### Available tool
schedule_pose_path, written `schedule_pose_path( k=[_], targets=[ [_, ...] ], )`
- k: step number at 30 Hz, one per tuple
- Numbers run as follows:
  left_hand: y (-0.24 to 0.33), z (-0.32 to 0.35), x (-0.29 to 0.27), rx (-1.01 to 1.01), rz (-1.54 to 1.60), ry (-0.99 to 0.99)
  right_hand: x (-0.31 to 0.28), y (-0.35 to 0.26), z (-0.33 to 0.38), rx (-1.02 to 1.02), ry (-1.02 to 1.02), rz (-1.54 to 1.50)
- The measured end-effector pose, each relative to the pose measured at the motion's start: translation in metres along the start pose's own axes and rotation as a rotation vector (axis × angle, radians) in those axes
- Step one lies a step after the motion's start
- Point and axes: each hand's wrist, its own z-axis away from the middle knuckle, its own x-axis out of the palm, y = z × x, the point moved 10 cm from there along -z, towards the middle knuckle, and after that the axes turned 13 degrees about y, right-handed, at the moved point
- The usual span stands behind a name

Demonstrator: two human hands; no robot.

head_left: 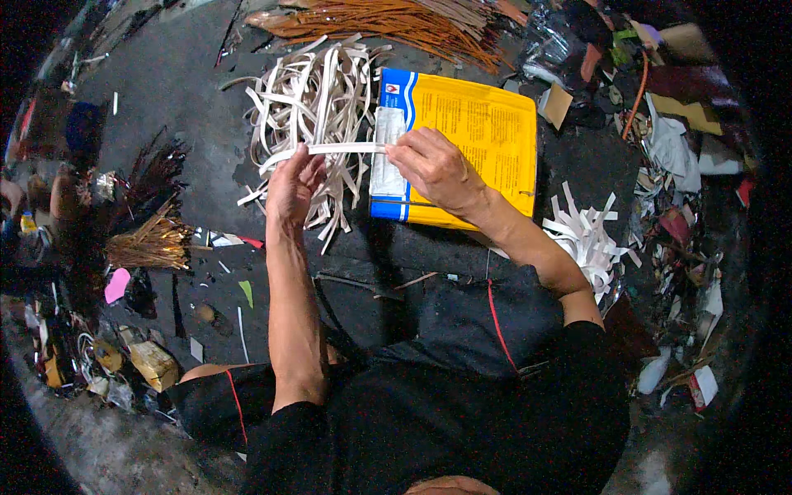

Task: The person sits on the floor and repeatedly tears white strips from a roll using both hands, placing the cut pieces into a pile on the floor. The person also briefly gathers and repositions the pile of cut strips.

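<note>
A narrow white strip (346, 148) runs level between my two hands. My right hand (433, 169) pinches its right end, above the blue side of a yellow rectangular metal container or panel (474, 140). At the strip's left, my left hand (295, 186) has thumb and fingertips closed on it. Behind and under the strip spreads a tangled heap of long off-white strips (318, 95). A whitish rectangular patch (388, 169), partly behind my right fingers, lies on the yellow container's left part. Whether the strip touches this patch is hidden.
A smaller pile of white strips (586, 235) lies beside my right elbow. Long orange-brown sticks (396, 29) lie at the far edge. A brown bristle bundle (153, 243) is at left. Mixed scraps (676, 148) cover the right side; a pink piece (117, 285) lies left.
</note>
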Motion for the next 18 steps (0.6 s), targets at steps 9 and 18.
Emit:
schedule_pose_path(
  k=[9,18],
  targets=[
    [0.146,0.095,0.112,0.602,-0.297,-0.237,-0.166,0.083,0.022,0.336,0.32,0.065],
    [0.092,0.052,0.061,0.853,-0.665,-0.123,-0.18,0.132,0.292,0.986,0.094,0.146]
  ],
)
